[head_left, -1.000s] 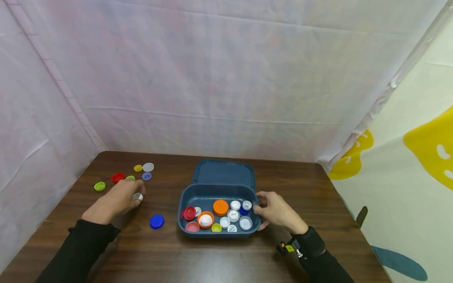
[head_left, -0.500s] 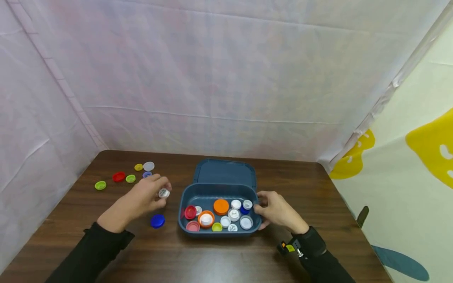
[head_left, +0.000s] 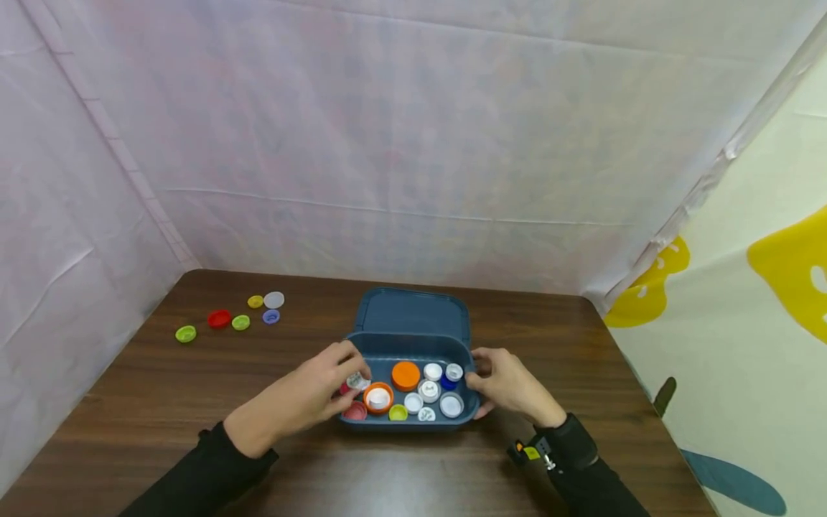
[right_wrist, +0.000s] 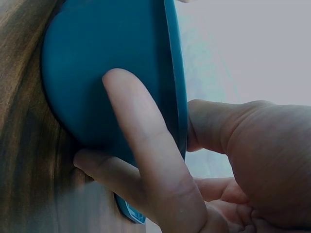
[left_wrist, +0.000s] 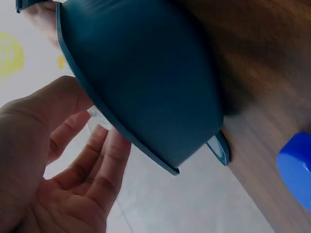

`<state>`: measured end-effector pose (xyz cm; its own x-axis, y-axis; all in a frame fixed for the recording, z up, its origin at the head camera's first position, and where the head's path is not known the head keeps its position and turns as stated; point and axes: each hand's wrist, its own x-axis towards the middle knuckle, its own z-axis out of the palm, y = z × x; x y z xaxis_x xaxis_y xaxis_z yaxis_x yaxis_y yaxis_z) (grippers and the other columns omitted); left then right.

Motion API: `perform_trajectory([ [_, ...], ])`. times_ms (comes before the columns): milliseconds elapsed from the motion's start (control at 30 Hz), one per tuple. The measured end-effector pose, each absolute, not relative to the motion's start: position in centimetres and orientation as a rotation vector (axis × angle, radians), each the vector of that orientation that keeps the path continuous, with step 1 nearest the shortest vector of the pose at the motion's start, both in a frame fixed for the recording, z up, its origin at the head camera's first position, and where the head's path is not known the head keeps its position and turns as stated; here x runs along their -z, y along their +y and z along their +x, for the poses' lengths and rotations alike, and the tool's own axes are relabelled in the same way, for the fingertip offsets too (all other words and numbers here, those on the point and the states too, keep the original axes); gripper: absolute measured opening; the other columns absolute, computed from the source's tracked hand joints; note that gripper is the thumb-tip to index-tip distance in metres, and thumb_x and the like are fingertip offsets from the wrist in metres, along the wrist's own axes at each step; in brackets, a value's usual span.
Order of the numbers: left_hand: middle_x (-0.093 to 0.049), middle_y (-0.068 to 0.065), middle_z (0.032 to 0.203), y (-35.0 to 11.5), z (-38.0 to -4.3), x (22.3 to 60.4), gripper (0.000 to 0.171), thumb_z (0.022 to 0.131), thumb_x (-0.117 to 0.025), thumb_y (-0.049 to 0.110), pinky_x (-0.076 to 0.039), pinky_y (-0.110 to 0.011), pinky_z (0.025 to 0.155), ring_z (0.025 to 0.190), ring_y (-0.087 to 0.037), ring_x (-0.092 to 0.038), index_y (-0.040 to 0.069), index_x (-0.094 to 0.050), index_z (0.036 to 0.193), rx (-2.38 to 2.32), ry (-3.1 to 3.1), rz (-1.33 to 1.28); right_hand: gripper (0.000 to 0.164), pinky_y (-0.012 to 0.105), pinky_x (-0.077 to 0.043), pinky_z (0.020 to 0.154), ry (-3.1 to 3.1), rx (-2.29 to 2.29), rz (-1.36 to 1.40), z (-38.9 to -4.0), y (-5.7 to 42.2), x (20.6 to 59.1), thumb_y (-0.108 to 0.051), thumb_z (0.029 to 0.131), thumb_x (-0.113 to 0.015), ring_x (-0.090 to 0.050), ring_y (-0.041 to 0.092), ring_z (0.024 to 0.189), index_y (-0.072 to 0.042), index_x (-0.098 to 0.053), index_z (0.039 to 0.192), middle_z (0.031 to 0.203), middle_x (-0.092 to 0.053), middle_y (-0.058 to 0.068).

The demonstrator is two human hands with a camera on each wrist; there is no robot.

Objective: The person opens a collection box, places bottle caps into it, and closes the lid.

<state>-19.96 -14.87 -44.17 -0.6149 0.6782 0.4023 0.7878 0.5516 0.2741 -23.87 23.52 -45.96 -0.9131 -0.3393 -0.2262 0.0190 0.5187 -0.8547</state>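
A dark blue plastic box stands on the table, holding several bottle caps in white, orange, red, pink, blue and yellow-green. My left hand is over the box's left end and pinches a white bottle cap between thumb and fingers. In the left wrist view only a sliver of that white cap shows past the rim. With my right hand I grip the box's right wall, thumb inside the rim and fingers against the outside. A blue cap lies on the table, hidden under my left hand in the head view.
Behind the box lies its lid, folded back flat. Toward the table's far left are loose caps: red, yellow, clear white, light blue and two green, one of them a green cap.
My left hand has carried the white cap rightward from the loose caps to above the box's left end. The right hand keeps its hold on the box.
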Motion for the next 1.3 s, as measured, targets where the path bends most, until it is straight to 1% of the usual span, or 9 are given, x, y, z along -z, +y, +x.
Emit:
perform_trajectory([
  [200,-0.069,-0.005,0.125,-15.0,-20.1,44.3,0.026,0.102,-0.092,0.011,-0.069,-0.028,0.090,0.107,-0.016,-0.066,0.012,-0.080,0.125,0.575,-2.605,-1.151,0.059,0.048,-0.073,0.065,2.403,1.363,-0.266,-23.9,23.6,45.9,-0.006,0.108,-0.072,-0.087,0.028,0.081,0.014,-0.055,0.161,0.133,-0.081,0.032],
  [300,-0.071,-0.006,0.125,-15.6,-20.7,44.3,0.027,0.103,-0.092,0.015,-0.068,-0.029,0.088,0.105,-0.015,-0.065,0.013,-0.080,0.127,0.562,-2.606,-1.059,0.059,0.049,-0.073,0.065,2.400,1.371,-0.266,-23.9,23.6,46.0,-0.005,0.108,-0.072,-0.087,0.029,0.081,0.014,-0.055,0.161,0.133,-0.081,0.032],
  [433,-0.072,-0.009,0.123,-17.1,-21.7,44.4,0.030,0.102,-0.092,0.014,-0.067,-0.031,0.083,0.100,-0.016,-0.067,0.011,-0.079,0.128,0.538,-2.603,-0.932,0.059,0.050,-0.073,0.066,2.395,1.371,-0.267,-23.9,23.6,46.2,-0.005,0.109,-0.072,-0.087,0.028,0.080,0.014,-0.054,0.162,0.131,-0.082,0.031],
  [633,-0.073,-0.015,0.128,-20.2,-23.2,44.6,0.032,0.104,-0.089,0.013,-0.071,-0.042,0.086,0.102,-0.025,-0.075,0.005,-0.078,0.133,0.515,-2.677,-0.759,0.060,0.049,-0.073,0.065,2.394,1.373,-0.249,-23.8,23.6,46.3,-0.005,0.108,-0.073,-0.086,0.029,0.078,0.015,-0.055,0.161,0.130,-0.082,0.029],
  [733,-0.073,-0.019,0.129,-21.9,-24.1,44.7,0.032,0.105,-0.087,0.013,-0.069,-0.043,0.082,0.096,-0.026,-0.073,0.002,-0.076,0.134,0.523,-2.717,-0.681,0.059,0.049,-0.073,0.065,2.391,1.380,-0.251,-23.8,23.6,46.4,-0.005,0.108,-0.073,-0.087,0.029,0.079,0.015,-0.055,0.160,0.130,-0.082,0.030],
  [900,-0.070,-0.030,0.136,-24.8,-25.0,44.5,0.034,0.108,-0.083,0.012,-0.068,-0.050,0.085,0.107,-0.038,-0.073,-0.002,-0.074,0.137,0.532,-2.804,-0.525,0.059,0.049,-0.073,0.065,2.391,1.377,-0.263,-24.0,23.6,46.4,-0.006,0.109,-0.073,-0.087,0.029,0.082,0.014,-0.055,0.161,0.133,-0.081,0.031],
  [967,-0.067,-0.034,0.140,-26.0,-25.1,44.5,0.037,0.109,-0.082,0.013,-0.067,-0.056,0.090,0.116,-0.045,-0.072,-0.002,-0.073,0.141,0.529,-2.840,-0.458,0.058,0.049,-0.073,0.065,2.391,1.374,-0.265,-24.1,23.7,46.4,-0.006,0.109,-0.073,-0.087,0.029,0.082,0.014,-0.055,0.161,0.133,-0.081,0.031],
  [1067,-0.063,-0.039,0.145,-27.8,-25.4,44.5,0.042,0.110,-0.080,0.012,-0.064,-0.064,0.094,0.121,-0.052,-0.069,-0.004,-0.070,0.147,0.529,-2.880,-0.372,0.059,0.049,-0.073,0.065,2.385,1.380,-0.277,-24.0,23.7,46.3,-0.006,0.109,-0.073,-0.087,0.029,0.082,0.015,-0.054,0.161,0.133,-0.081,0.031],
  [1300,-0.055,-0.047,0.147,-31.6,-25.8,44.9,0.052,0.109,-0.078,0.014,-0.059,-0.072,0.094,0.122,-0.059,-0.061,-0.010,-0.061,0.152,0.545,-2.949,-0.209,0.060,0.049,-0.073,0.064,2.387,1.387,-0.286,-23.9,23.7,46.2,-0.006,0.109,-0.072,-0.087,0.029,0.082,0.015,-0.053,0.162,0.133,-0.081,0.032],
])
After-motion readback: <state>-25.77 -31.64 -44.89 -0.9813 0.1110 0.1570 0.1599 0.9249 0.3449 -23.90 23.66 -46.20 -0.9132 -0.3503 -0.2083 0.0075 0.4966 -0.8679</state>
